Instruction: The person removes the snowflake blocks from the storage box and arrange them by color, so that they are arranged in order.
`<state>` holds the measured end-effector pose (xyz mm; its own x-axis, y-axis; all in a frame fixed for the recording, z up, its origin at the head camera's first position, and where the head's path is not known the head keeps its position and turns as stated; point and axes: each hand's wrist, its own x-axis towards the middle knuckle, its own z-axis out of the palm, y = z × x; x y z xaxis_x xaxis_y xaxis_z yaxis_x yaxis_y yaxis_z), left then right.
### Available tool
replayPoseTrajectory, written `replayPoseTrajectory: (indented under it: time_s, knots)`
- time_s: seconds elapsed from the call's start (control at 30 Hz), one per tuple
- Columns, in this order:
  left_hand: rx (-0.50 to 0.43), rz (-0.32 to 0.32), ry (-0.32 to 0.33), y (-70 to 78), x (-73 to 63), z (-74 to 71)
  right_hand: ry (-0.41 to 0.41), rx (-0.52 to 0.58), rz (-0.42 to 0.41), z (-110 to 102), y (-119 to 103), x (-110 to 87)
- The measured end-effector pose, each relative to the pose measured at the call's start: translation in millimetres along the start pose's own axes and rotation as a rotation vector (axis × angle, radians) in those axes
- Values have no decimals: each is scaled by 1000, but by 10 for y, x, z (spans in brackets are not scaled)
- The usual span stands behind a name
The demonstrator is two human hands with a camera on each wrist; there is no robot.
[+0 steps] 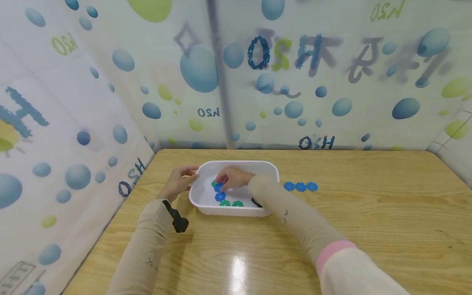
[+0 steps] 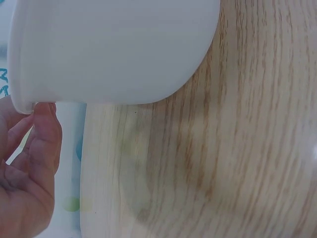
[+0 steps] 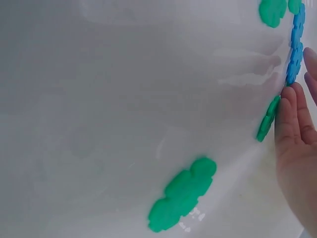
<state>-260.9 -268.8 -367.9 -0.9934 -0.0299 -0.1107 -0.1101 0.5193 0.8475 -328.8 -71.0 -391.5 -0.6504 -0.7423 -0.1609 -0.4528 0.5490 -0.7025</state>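
Observation:
A white plastic tub stands on the table, holding several blue and green snowflake discs. My left hand grips its left rim between thumb and fingers; the left wrist view shows the fingertips under the lip of the tub. Inside, my right hand pinches blue snowflake discs, two of them in a line. Close by the right hand's fingertips lies a green disc. Other green discs rest along the tub's near side, and a joined green piece shows in the right wrist view.
Three blue snowflake discs lie in a row on the wooden table, right of the tub. Patterned curtain walls close off the back and left of the table. Light glares on the tabletop's near part.

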Motion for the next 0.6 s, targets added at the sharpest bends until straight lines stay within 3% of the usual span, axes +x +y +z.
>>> replayPoseTrajectory:
  time_s: [0.3,0.6]
  knots:
    - [0,1,8,10,-3,12,15,-76,-10,47,15,29]
    - [2,-1,-1,4,-2,1,20,-95,54,26,-94,-28]
